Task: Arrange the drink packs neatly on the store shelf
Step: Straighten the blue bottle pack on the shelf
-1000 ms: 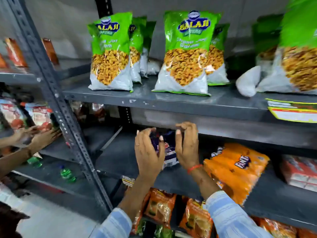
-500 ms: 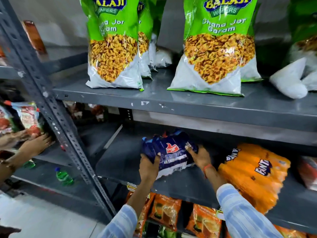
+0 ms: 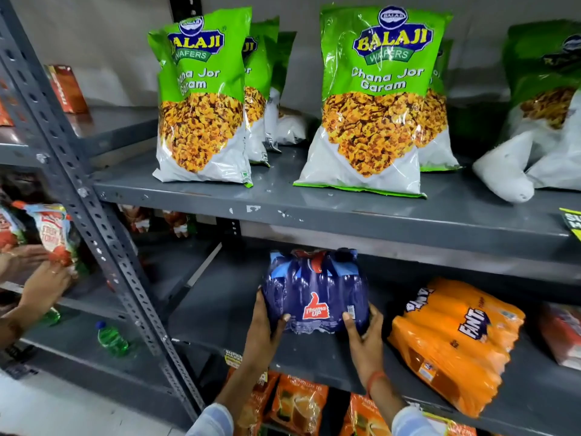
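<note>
Blue shrink-wrap is filling the middle of the head view: I am holding the Thums Up pack (image 3: 315,292) with both hands on the middle shelf (image 3: 220,313), its red logo facing me and its base sitting near the shelf's front edge. My left hand (image 3: 263,333) is gripping the pack's lower left side, thumb lying across the front of the wrap. My right hand (image 3: 364,336) is gripping the lower right corner, thumb pressing beside the barcode, so the fingers (image 3: 375,313) of both hands are closed around the pack (an orange band is sitting on my right wrist). Just to the right, apart from the blue pack, the orange Fanta pack (image 3: 452,341) is lying tilted on the same shelf, its near end hanging toward the shelf's front edge. Past it, at the right edge, a red pack (image 3: 562,333) is showing only in part, too blurred to read.

On the upper shelf (image 3: 345,209), green Balaji bags (image 3: 374,102) are standing upright in rows. Orange tea packets (image 3: 298,404) are standing on the level below my wrists. Left of the grey slotted upright (image 3: 94,221), another person's hands (image 3: 47,284) are touching a red-and-white pouch (image 3: 55,231), and a small green bottle (image 3: 111,338) is lying on its side on a lower shelf.
</note>
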Action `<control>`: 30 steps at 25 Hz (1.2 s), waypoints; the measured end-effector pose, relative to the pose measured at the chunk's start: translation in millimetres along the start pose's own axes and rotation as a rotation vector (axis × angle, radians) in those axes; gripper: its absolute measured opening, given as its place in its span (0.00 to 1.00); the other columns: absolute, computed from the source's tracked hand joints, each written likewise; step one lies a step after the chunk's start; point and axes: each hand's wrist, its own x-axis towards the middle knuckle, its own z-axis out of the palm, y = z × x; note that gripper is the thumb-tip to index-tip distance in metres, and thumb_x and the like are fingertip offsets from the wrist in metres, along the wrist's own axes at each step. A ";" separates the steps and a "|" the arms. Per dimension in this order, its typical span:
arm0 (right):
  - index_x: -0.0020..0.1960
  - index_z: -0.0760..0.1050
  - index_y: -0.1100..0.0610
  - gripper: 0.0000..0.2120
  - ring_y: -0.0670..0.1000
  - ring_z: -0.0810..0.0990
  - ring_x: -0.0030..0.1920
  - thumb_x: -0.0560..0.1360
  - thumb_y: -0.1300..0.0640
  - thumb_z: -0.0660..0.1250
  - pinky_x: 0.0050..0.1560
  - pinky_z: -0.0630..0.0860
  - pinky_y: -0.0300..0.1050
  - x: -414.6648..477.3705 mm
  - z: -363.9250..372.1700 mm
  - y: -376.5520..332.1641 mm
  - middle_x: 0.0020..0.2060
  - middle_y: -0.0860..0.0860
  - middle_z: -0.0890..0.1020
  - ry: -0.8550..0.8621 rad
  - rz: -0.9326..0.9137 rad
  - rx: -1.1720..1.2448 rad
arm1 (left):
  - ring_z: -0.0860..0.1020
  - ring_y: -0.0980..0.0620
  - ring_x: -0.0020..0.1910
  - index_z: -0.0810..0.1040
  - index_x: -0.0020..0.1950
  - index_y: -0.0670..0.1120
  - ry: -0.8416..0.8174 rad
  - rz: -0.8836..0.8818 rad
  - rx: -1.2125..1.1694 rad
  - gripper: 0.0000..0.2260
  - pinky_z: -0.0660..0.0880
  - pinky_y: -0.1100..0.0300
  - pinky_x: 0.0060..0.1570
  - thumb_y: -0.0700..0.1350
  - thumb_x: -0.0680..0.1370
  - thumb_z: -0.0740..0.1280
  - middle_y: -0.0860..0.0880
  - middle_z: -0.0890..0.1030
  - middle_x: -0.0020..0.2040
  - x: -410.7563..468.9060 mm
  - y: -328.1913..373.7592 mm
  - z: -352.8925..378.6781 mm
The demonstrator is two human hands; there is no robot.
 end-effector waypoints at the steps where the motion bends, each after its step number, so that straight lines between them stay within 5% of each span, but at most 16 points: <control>1: 0.64 0.63 0.56 0.23 0.50 0.76 0.57 0.73 0.59 0.68 0.60 0.72 0.47 -5.0 -1.3 2.3 0.58 0.53 0.76 -0.006 0.012 0.017 | 0.74 0.59 0.61 0.52 0.73 0.54 0.001 0.011 0.002 0.32 0.72 0.77 0.52 0.51 0.75 0.66 0.56 0.70 0.66 -4.7 -2.0 0.2; 3: 0.61 0.63 0.57 0.21 0.52 0.76 0.58 0.73 0.62 0.67 0.60 0.71 0.47 -13.7 -3.1 9.2 0.58 0.54 0.75 0.001 0.035 0.035 | 0.71 0.59 0.64 0.51 0.72 0.58 0.009 0.018 0.012 0.30 0.71 0.72 0.57 0.47 0.76 0.65 0.57 0.68 0.68 -14.4 -7.3 3.4; 5: 0.62 0.63 0.57 0.22 0.51 0.74 0.61 0.72 0.63 0.68 0.59 0.69 0.45 -24.8 -3.7 14.8 0.58 0.53 0.74 0.009 0.066 0.018 | 0.68 0.54 0.69 0.46 0.73 0.60 0.010 0.000 0.035 0.32 0.71 0.57 0.65 0.42 0.78 0.62 0.53 0.65 0.72 -18.6 -15.4 8.0; 8: 0.64 0.63 0.59 0.22 0.48 0.72 0.60 0.73 0.61 0.67 0.57 0.68 0.42 -32.9 -3.3 13.8 0.59 0.52 0.74 0.014 0.092 -0.030 | 0.60 0.46 0.74 0.36 0.75 0.54 0.034 -0.123 0.079 0.35 0.65 0.46 0.70 0.45 0.79 0.60 0.46 0.55 0.77 -14.1 -11.3 10.7; 12: 0.67 0.66 0.57 0.19 0.54 0.73 0.61 0.77 0.58 0.56 0.47 0.72 0.37 -20.8 -9.6 -14.4 0.60 0.54 0.74 0.094 0.103 0.151 | 0.41 0.41 0.76 0.34 0.73 0.39 0.067 -0.184 0.187 0.38 0.50 0.45 0.76 0.53 0.79 0.58 0.39 0.36 0.76 -40.8 22.9 49.1; 17: 0.66 0.69 0.54 0.29 0.51 0.78 0.53 0.76 0.36 0.48 0.53 0.77 0.47 18.0 -7.5 -58.7 0.60 0.52 0.77 -0.087 0.449 0.345 | 0.34 0.42 0.75 0.32 0.73 0.43 -0.093 -0.215 0.048 0.57 0.44 0.45 0.75 0.78 0.60 0.49 0.43 0.27 0.73 -61.2 54.2 91.0; 20: 0.67 0.63 0.68 0.21 0.63 0.76 0.53 0.81 0.55 0.52 0.44 0.76 0.36 8.0 -23.2 -36.8 0.65 0.62 0.72 0.057 0.555 0.208 | 0.33 0.43 0.75 0.30 0.73 0.45 -0.119 -0.258 -0.017 0.65 0.44 0.46 0.75 0.83 0.50 0.50 0.44 0.26 0.73 -57.6 59.1 88.6; 21: 0.66 0.62 0.73 0.25 0.66 0.75 0.51 0.79 0.53 0.57 0.45 0.78 0.38 -4.9 -26.4 -35.0 0.66 0.67 0.70 0.021 0.563 0.105 | 0.33 0.43 0.74 0.29 0.73 0.44 -0.136 -0.258 -0.028 0.67 0.43 0.46 0.75 0.83 0.48 0.51 0.43 0.25 0.73 -55.7 62.2 86.3; 23: 0.64 0.70 0.65 0.46 0.62 0.77 0.52 0.62 0.29 0.66 0.62 0.75 0.50 -14.6 -23.2 -30.9 0.64 0.65 0.74 -0.055 0.533 0.136 | 0.33 0.43 0.75 0.31 0.73 0.42 -0.143 -0.289 -0.031 0.72 0.43 0.47 0.74 0.82 0.46 0.58 0.42 0.28 0.74 -44.5 67.3 82.5; 24: 0.60 0.75 0.57 0.43 0.56 0.78 0.54 0.60 0.24 0.62 0.64 0.72 0.54 -11.7 -17.2 -23.2 0.61 0.60 0.77 -0.013 0.456 0.198 | 0.36 0.43 0.75 0.32 0.73 0.41 -0.123 -0.305 -0.034 0.72 0.43 0.48 0.75 0.78 0.46 0.64 0.41 0.31 0.75 -36.9 67.8 79.7; 27: 0.49 0.74 0.53 0.18 0.47 0.78 0.48 0.78 0.41 0.53 0.52 0.73 0.43 -20.0 -2.8 -27.7 0.47 0.50 0.79 0.201 0.273 0.318 | 0.58 0.47 0.75 0.44 0.76 0.43 -0.125 -0.295 -0.134 0.60 0.59 0.52 0.73 0.60 0.56 0.76 0.43 0.53 0.77 -17.3 58.2 66.6; 30: 0.44 0.77 0.61 0.22 0.53 0.78 0.41 0.79 0.48 0.52 0.47 0.72 0.45 -42.8 -0.3 -21.5 0.38 0.54 0.81 0.278 0.163 0.382 | 0.78 0.52 0.58 0.64 0.71 0.47 -0.320 -0.235 -0.375 0.38 0.76 0.58 0.57 0.47 0.64 0.77 0.46 0.77 0.65 -5.5 34.8 37.6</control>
